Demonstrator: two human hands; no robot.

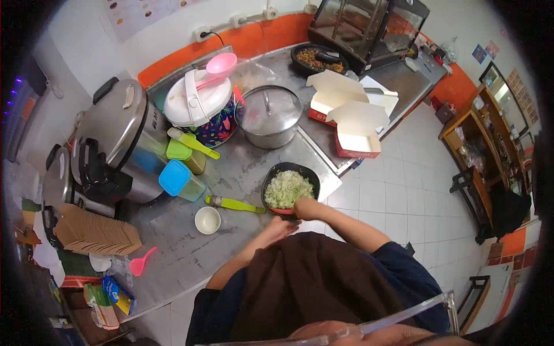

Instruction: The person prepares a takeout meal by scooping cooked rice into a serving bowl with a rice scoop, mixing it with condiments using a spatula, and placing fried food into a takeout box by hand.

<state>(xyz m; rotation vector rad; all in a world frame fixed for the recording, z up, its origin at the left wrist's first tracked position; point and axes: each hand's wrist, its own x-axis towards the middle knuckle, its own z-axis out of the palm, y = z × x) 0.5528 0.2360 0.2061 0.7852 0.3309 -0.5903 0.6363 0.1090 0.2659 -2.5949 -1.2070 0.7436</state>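
A dark square bowl point(267, 183) full of chopped pale green and white vegetables point(287, 188) sits at the counter's front edge. My right hand point(307, 209) is closed at the bowl's near right rim, its fingertips over the vegetables; what it grips is hidden. Just below the near left side of the bowl is my left hand point(281, 229), its fingers pointing toward the rim. Left of the bowl lies a lime green utensil point(239, 205), with a small white bowl point(207, 220) below it.
A lidded steel pot point(269, 112), a floral container point(214, 128) and large cookers point(112, 132) stand behind. Open red and white boxes point(359, 144) are at the right. Brown stacked trays point(99, 230) and a pink spoon point(138, 265) lie left.
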